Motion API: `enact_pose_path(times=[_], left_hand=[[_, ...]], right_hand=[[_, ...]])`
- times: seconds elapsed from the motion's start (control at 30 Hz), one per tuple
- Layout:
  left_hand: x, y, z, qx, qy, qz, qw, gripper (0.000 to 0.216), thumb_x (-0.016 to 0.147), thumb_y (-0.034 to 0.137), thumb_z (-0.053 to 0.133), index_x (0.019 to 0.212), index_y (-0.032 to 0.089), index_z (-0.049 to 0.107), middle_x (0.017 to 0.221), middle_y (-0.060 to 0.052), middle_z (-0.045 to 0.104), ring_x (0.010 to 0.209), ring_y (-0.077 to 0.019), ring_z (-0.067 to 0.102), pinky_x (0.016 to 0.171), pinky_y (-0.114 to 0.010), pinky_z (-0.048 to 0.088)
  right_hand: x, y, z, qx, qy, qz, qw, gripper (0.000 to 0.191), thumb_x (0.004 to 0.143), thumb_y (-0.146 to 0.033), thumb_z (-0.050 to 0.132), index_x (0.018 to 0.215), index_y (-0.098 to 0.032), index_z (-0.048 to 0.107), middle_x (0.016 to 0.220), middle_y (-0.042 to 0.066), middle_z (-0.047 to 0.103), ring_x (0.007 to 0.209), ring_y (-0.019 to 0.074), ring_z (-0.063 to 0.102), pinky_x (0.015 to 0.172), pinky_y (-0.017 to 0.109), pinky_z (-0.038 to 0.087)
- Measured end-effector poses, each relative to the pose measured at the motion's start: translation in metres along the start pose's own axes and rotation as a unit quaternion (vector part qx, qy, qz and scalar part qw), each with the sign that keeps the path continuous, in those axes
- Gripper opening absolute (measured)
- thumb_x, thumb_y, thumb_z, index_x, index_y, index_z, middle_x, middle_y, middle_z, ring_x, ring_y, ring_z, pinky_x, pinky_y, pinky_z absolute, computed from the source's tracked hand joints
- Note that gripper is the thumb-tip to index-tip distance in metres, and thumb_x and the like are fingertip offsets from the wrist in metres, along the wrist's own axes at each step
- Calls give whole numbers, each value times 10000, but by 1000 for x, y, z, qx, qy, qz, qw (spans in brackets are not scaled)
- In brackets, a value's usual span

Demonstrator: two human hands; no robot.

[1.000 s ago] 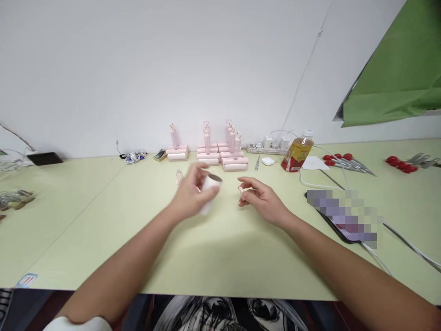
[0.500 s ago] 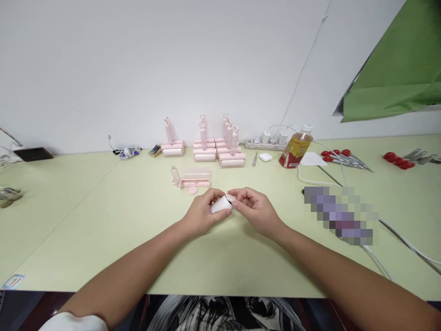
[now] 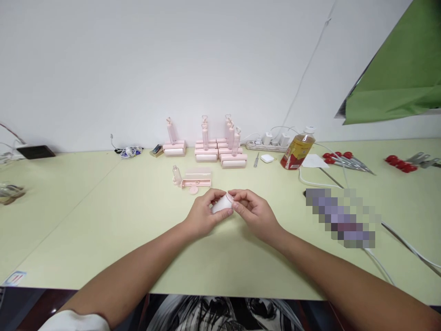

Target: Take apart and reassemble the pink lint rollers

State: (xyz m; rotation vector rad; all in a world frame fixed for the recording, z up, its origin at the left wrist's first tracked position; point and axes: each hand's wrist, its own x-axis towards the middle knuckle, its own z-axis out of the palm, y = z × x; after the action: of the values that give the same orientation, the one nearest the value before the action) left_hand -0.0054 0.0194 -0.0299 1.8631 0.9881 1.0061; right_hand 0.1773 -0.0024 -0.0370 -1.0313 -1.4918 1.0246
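Note:
My left hand point(image 3: 203, 214) is wrapped round a small white roll point(image 3: 221, 205) held just above the pale green table point(image 3: 103, 216). My right hand point(image 3: 253, 210) meets it from the right, its fingertips pinched on a small pink cap point(image 3: 230, 198) at the roll's end. Behind my hands lie loose pink parts: a roller frame point(image 3: 195, 183), a clear handle piece point(image 3: 177, 175) and a round pink cap point(image 3: 193, 190). Several assembled pink lint rollers point(image 3: 206, 149) stand in a group near the wall.
An amber bottle point(image 3: 296, 151) stands to the right by a power strip point(image 3: 267, 146) with plugs. A blurred dark phone point(image 3: 339, 215) and white cables point(image 3: 403, 241) lie at right. Red-handled tools point(image 3: 341, 160) sit further back. A dark device point(image 3: 36, 151) is at far left.
A second ago my left hand held the roll up and apart from my right. Both hands have come together low over the table, the right pinching at the roll's end.

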Motion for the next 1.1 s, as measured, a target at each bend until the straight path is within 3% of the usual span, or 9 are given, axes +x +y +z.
enact_pose_path(times=[0.23, 0.47, 0.53, 0.63, 0.67, 0.77, 0.9, 1.0, 1.1], left_hand=[[2, -4, -1, -90, 32, -15, 995, 466, 764, 413, 724, 1137, 225, 518, 1048, -80, 659, 964, -206, 615, 844, -349, 468], [5, -7, -3, -115, 24, -14, 993, 545, 764, 396, 724, 1198, 233, 438, 1002, -61, 670, 889, -172, 600, 829, -332, 434], [4, -4, -2, -121, 20, -21, 992, 548, 754, 404, 729, 1184, 236, 433, 976, -56, 668, 871, -174, 603, 818, -331, 436], [1, -1, -2, -138, 1, -37, 990, 548, 737, 408, 744, 1154, 241, 430, 972, -58, 669, 867, -177, 606, 802, -328, 444], [0, 0, -1, -151, -7, -42, 988, 545, 733, 408, 749, 1142, 242, 429, 973, -57, 668, 855, -173, 605, 786, -323, 449], [0, -1, 4, -210, -13, -64, 976, 501, 706, 416, 771, 1035, 230, 442, 907, -38, 652, 762, -147, 595, 694, -287, 459], [-1, -4, 12, -215, -4, -84, 973, 418, 701, 470, 754, 853, 194, 479, 748, 1, 602, 668, -133, 579, 592, -245, 442], [0, -5, 9, -116, -23, -70, 991, 311, 836, 482, 595, 905, 179, 582, 807, -29, 649, 704, -154, 604, 603, -260, 459], [7, -5, -7, 110, -5, -39, 993, 277, 888, 382, 505, 1044, 189, 628, 1019, -71, 675, 837, -192, 628, 711, -306, 484]], right_hand=[[0, -4, -7, -83, 8, -83, 993, 258, 853, -329, 634, 1093, -264, 567, 1343, 90, 520, 1285, 230, 472, 1076, 444, 383], [1, -11, -14, -120, 173, -157, 965, 553, 803, -245, 609, 1300, -327, 381, 1328, 89, 388, 1022, 211, 534, 791, 377, 533], [-1, -14, -12, -137, 115, -147, 973, 610, 787, -236, 611, 1331, -324, 349, 1261, 89, 436, 940, 203, 552, 761, 368, 538], [-2, -17, -14, -181, -84, -127, 972, 576, 794, -221, 611, 1328, -306, 413, 1150, 75, 528, 836, 182, 569, 767, 367, 536], [-2, -17, -15, -182, -110, -122, 969, 547, 807, -225, 606, 1321, -301, 434, 1148, 75, 537, 864, 187, 572, 782, 370, 534], [0, -14, -15, -127, -82, -78, 985, 535, 820, -287, 632, 1319, -288, 440, 1230, 92, 511, 996, 214, 566, 804, 369, 535], [-1, -5, -5, 31, -152, 60, 986, 581, 784, -354, 691, 1297, -246, 443, 1137, 77, 598, 911, 200, 622, 750, 335, 541], [0, -1, 1, 79, -136, 107, 982, 461, 766, -347, 696, 1176, -222, 525, 1071, 58, 623, 883, 195, 625, 728, 318, 540], [7, -1, -3, 59, -53, 134, 988, 453, 726, -350, 710, 1130, -228, 546, 1151, 65, 587, 838, 182, 610, 648, 304, 549]])
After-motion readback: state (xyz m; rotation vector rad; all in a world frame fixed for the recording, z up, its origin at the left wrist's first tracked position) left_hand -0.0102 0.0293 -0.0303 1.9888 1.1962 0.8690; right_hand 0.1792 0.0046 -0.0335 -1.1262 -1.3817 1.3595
